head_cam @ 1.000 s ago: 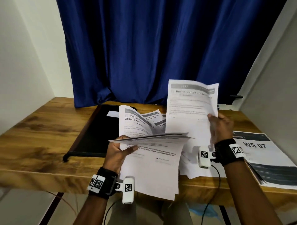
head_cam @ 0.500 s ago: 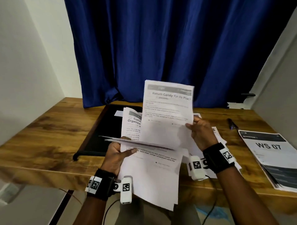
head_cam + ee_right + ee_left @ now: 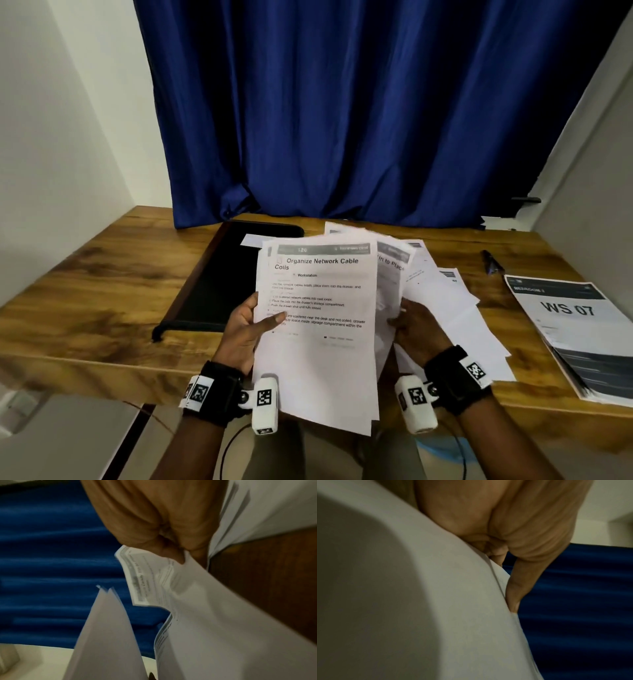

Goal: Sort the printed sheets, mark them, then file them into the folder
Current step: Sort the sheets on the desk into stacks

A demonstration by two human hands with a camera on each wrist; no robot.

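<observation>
My left hand (image 3: 251,320) grips a stack of printed sheets (image 3: 315,329) by its left edge, thumb across the top page headed "Organize Network Cable Coils". The stack's white back (image 3: 436,615) fills the left wrist view beside my fingers (image 3: 513,595). My right hand (image 3: 409,323) pinches another printed sheet (image 3: 390,274) tucked behind the stack's right side; that sheet (image 3: 154,577) shows bent under my fingers in the right wrist view. More loose sheets (image 3: 455,318) lie fanned on the desk under that hand. A black folder (image 3: 219,291) lies open to the left.
A wooden desk (image 3: 89,294) carries everything, with a blue curtain (image 3: 342,120) behind. A thick "WS 07" booklet (image 3: 575,329) lies at the right edge. A dark pen (image 3: 491,265) rests beyond it. White walls close both sides.
The right hand has brought the "Return Candy Tin" sheet down and left, behind the left hand's stack. The fanned stack has closed flat, now showing the "Organize Network Cable Coils" page.
</observation>
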